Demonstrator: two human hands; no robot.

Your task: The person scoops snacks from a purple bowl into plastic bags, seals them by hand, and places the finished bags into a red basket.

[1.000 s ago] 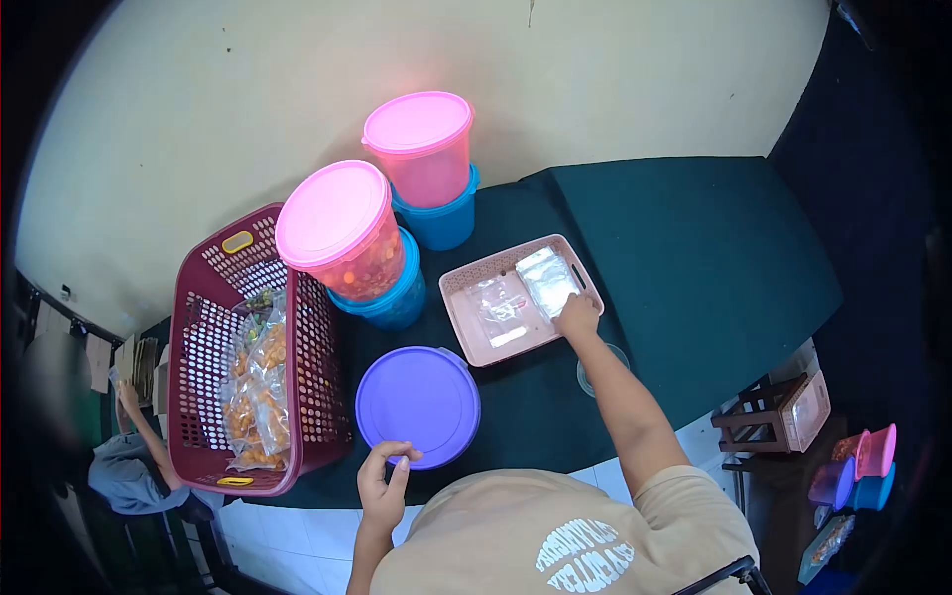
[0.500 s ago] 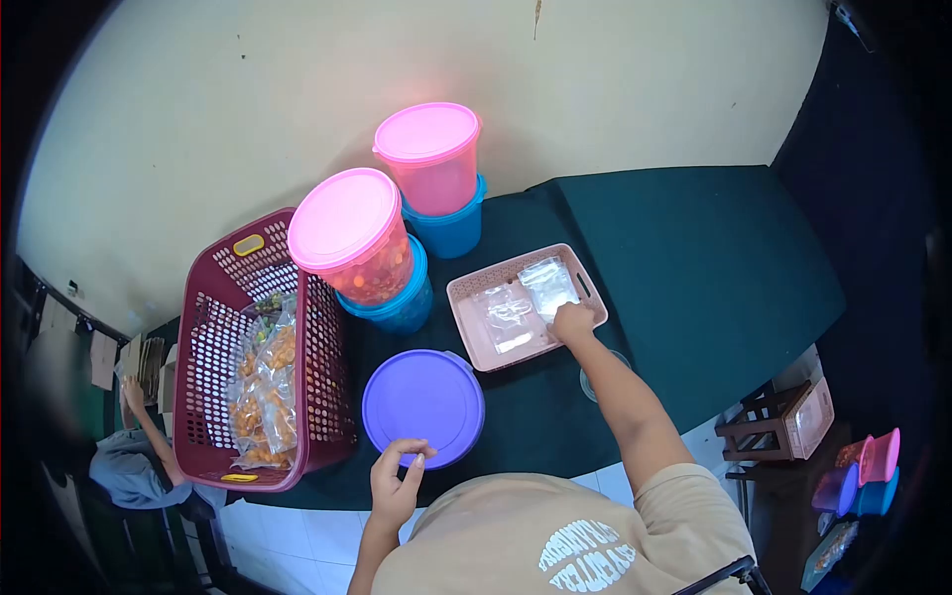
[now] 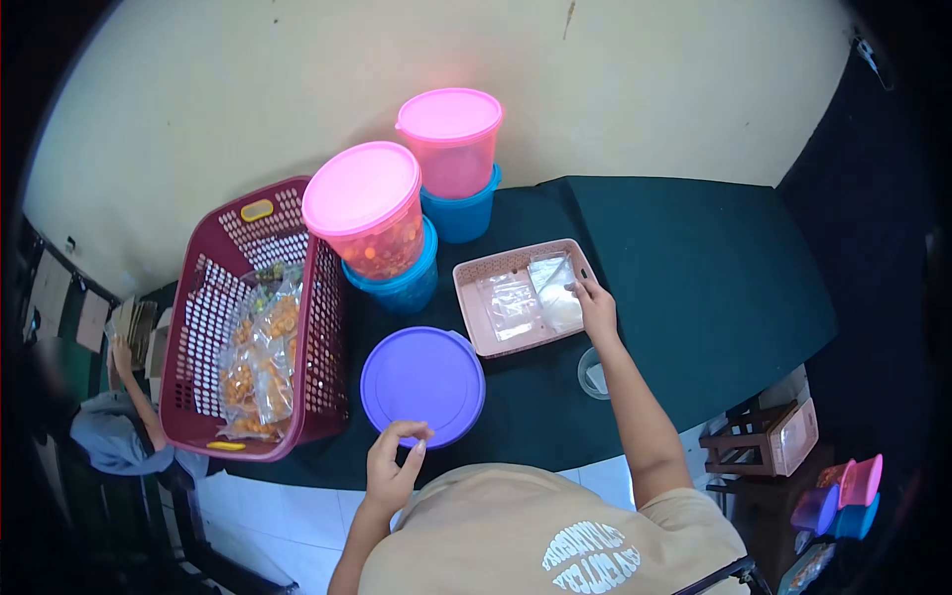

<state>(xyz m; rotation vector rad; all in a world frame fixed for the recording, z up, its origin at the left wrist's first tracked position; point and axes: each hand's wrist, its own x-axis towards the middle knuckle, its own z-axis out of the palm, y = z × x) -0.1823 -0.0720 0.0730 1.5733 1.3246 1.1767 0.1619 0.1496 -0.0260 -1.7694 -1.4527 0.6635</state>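
Note:
A pink tray [image 3: 471, 315] on the table holds two piles of clear plastic bags. My right hand [image 3: 598, 312] is over the tray's right side, its fingertips pinching the edge of a plastic bag [image 3: 557, 297] on the right pile. The other bags [image 3: 513, 305] lie flat in the tray's left half. My left hand [image 3: 395, 468] hovers by the near edge of a round purple lid [image 3: 421, 385], fingers bent, thumb apart, nothing held. Just below the tray sits a small clear round container [image 3: 593, 375] with something white in it.
At left stands a maroon basket [image 3: 322, 367] with bagged orange snacks [image 3: 260, 367]. Pink-lidded tubs [image 3: 363, 188] are stacked on blue tubs [image 3: 464, 216] near the wall. Another person [image 3: 119, 431] is at far left. A stool [image 3: 744, 441] and more tubs [image 3: 858, 486] stand lower right.
My right hand has drawn back toward the tray's right rim, lifting a bag's edge slightly. My left hand stays near the purple lid. The camera view has shifted a little.

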